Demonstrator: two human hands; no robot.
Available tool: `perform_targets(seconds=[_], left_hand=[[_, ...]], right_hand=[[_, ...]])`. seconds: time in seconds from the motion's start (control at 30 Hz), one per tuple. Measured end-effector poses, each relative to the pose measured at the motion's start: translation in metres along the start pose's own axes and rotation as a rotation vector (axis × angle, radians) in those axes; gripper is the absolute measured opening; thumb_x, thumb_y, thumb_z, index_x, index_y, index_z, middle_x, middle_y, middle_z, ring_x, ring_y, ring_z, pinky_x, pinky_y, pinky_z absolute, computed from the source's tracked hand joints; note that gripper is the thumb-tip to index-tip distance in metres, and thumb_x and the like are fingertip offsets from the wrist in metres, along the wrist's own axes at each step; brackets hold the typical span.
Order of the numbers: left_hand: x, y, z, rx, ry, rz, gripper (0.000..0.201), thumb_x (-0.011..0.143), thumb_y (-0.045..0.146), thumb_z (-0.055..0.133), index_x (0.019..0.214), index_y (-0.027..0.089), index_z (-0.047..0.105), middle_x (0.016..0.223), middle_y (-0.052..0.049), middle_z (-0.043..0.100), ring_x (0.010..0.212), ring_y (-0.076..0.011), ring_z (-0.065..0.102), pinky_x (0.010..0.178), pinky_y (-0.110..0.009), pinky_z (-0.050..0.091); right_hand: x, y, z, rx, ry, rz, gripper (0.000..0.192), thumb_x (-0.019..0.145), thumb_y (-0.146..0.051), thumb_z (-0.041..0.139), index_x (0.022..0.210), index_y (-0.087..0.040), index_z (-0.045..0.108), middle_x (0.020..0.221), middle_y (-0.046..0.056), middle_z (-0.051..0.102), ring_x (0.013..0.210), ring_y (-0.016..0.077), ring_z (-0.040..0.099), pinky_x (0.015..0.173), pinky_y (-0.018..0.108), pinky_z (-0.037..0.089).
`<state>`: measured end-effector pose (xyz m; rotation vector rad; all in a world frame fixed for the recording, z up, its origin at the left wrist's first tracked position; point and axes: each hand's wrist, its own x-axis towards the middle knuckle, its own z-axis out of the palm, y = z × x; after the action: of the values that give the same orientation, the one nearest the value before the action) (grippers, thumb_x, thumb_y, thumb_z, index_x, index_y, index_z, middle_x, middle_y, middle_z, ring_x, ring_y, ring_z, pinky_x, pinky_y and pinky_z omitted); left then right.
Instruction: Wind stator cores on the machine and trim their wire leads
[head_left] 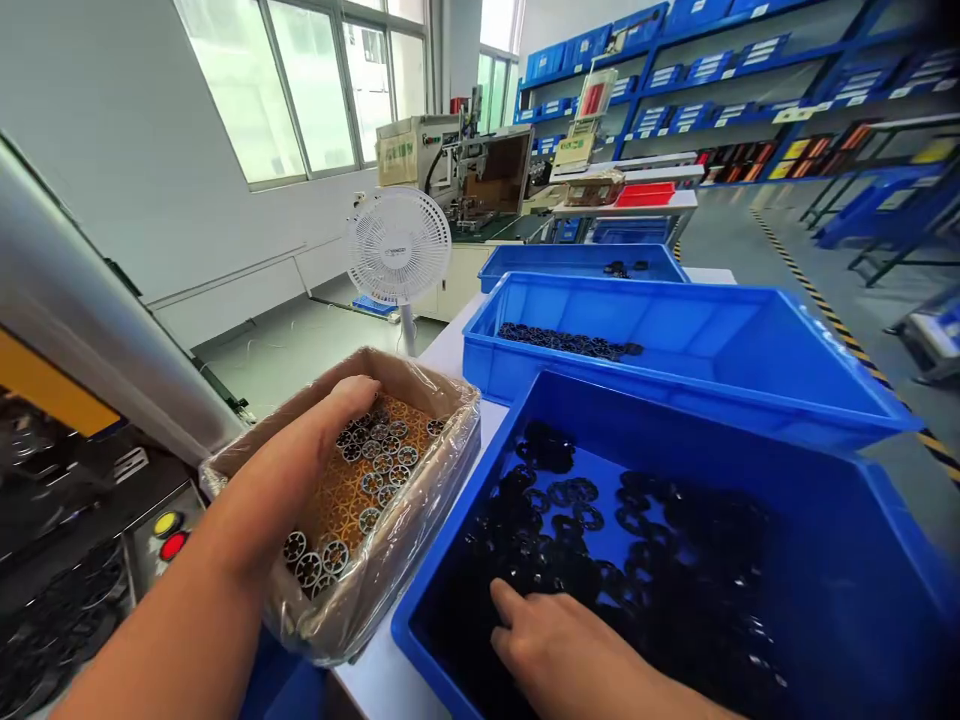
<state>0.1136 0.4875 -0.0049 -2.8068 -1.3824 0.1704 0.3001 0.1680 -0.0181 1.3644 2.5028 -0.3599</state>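
Note:
My left hand (357, 394) reaches into a cardboard box (427, 500) lined with clear plastic, near its far end. Its fingers point down and are mostly hidden behind the hand. Under and around it lie several silver-rimmed, spoked black rings (384, 463) on an orange-brown patterned layer. My right hand (544, 635) is low in the near blue bin (720, 430), over a pile of round black parts (570, 540). Two of its fingers show, stretched out and apart, with nothing visible between them. The other fingers are hidden.
Behind the near bin stand a second blue bin (750, 330) with black parts and a third blue bin (555, 262). A white fan (398, 246) stands beyond the box. At left is a machine panel with a red button (173, 546) and a yellow button (166, 523).

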Motion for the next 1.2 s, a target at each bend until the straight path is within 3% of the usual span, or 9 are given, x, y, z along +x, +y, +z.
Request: perform_targets(seconds=[0.23, 0.43, 0.53, 0.67, 0.77, 0.83, 1.03, 1.13, 1.2], left_hand=[[0.024, 0.001, 0.016, 0.002, -0.092, -0.086, 0.033, 0.095, 0.036, 0.060, 0.120, 0.015, 0.063, 0.123, -0.008, 0.064, 0.106, -0.0235, 0.065, 0.091, -0.044, 0.056], [-0.006, 0.018, -0.017, -0.037, -0.014, -0.025, 0.033, 0.093, 0.035, 0.063, 0.121, 0.017, 0.062, 0.123, -0.010, 0.064, 0.107, -0.0236, 0.064, 0.091, -0.046, 0.055], [-0.057, 0.030, -0.055, -0.074, 0.100, 0.029, 0.030, 0.090, 0.027, 0.066, 0.117, 0.015, 0.063, 0.121, -0.010, 0.064, 0.105, -0.0235, 0.064, 0.094, -0.046, 0.053], [-0.160, 0.052, -0.100, -0.103, 0.255, 0.108, 0.035, 0.085, 0.012, 0.061, 0.120, 0.018, 0.064, 0.118, -0.009, 0.062, 0.100, -0.0181, 0.064, 0.093, -0.034, 0.052], [-0.241, 0.068, -0.115, -0.114, 0.349, 0.119, 0.034, 0.088, 0.014, 0.057, 0.122, 0.017, 0.062, 0.118, -0.011, 0.060, 0.091, -0.0151, 0.063, 0.084, -0.029, 0.054], [-0.289, 0.073, -0.119, -0.382, 0.469, 0.097, 0.031, 0.088, 0.018, 0.061, 0.118, 0.019, 0.065, 0.119, -0.010, 0.061, 0.087, -0.0153, 0.063, 0.079, -0.029, 0.054], [-0.392, 0.090, -0.090, -1.152, 0.408, -0.164, 0.035, 0.083, 0.028, 0.075, 0.118, 0.022, 0.070, 0.111, -0.009, 0.073, 0.090, -0.0173, 0.068, 0.083, -0.028, 0.055], [-0.419, 0.110, -0.055, -1.528, 0.478, -0.230, 0.040, 0.073, 0.023, 0.084, 0.112, 0.023, 0.074, 0.116, -0.008, 0.074, 0.084, -0.0138, 0.070, 0.081, -0.025, 0.058], [-0.430, 0.127, -0.035, -1.712, 0.523, -0.231, 0.045, 0.065, 0.016, 0.089, 0.107, 0.024, 0.077, 0.111, -0.007, 0.076, 0.079, -0.0119, 0.071, 0.077, -0.022, 0.059]], right_hand=[[0.006, 0.005, 0.035, -0.018, 0.279, -0.106, 0.007, 0.072, -0.016, 0.068, 0.074, -0.020, 0.073, 0.071, 0.006, 0.073, 0.050, 0.0211, 0.067, 0.035, 0.031, 0.029], [0.005, 0.006, 0.021, 0.028, 0.173, -0.089, 0.019, 0.066, -0.019, 0.071, 0.084, -0.018, 0.077, 0.095, 0.015, 0.075, 0.063, 0.0261, 0.072, 0.047, 0.031, 0.047], [0.002, 0.004, 0.012, 0.034, 0.142, -0.022, 0.026, 0.067, -0.009, 0.066, 0.089, -0.018, 0.077, 0.100, 0.015, 0.074, 0.070, 0.0259, 0.074, 0.058, 0.031, 0.053], [0.005, 0.004, 0.007, 0.080, 0.234, 0.019, 0.031, 0.073, -0.003, 0.060, 0.094, -0.017, 0.077, 0.100, 0.014, 0.074, 0.078, 0.0270, 0.075, 0.064, 0.031, 0.053], [0.014, 0.009, 0.007, 0.143, 0.379, 0.038, 0.026, 0.074, -0.002, 0.059, 0.088, -0.016, 0.077, 0.091, 0.014, 0.075, 0.078, 0.0276, 0.074, 0.065, 0.032, 0.051], [0.019, 0.014, 0.008, 0.198, 0.470, 0.052, 0.021, 0.070, 0.000, 0.062, 0.076, -0.015, 0.075, 0.081, 0.014, 0.074, 0.075, 0.0284, 0.073, 0.065, 0.032, 0.050], [0.011, 0.010, -0.010, 0.172, 0.655, 0.085, 0.018, 0.078, -0.003, 0.058, 0.073, -0.016, 0.069, 0.079, 0.012, 0.072, 0.068, 0.0243, 0.069, 0.062, 0.032, 0.050], [-0.001, -0.024, -0.039, 0.083, 0.721, 0.026, 0.019, 0.093, -0.014, 0.050, 0.094, -0.017, 0.069, 0.095, 0.013, 0.071, 0.084, 0.0237, 0.070, 0.074, 0.033, 0.053], [-0.010, -0.061, -0.053, 0.126, 0.829, -0.149, 0.018, 0.097, -0.020, 0.049, 0.103, -0.016, 0.066, 0.098, 0.011, 0.071, 0.090, 0.0214, 0.068, 0.080, 0.033, 0.054]])
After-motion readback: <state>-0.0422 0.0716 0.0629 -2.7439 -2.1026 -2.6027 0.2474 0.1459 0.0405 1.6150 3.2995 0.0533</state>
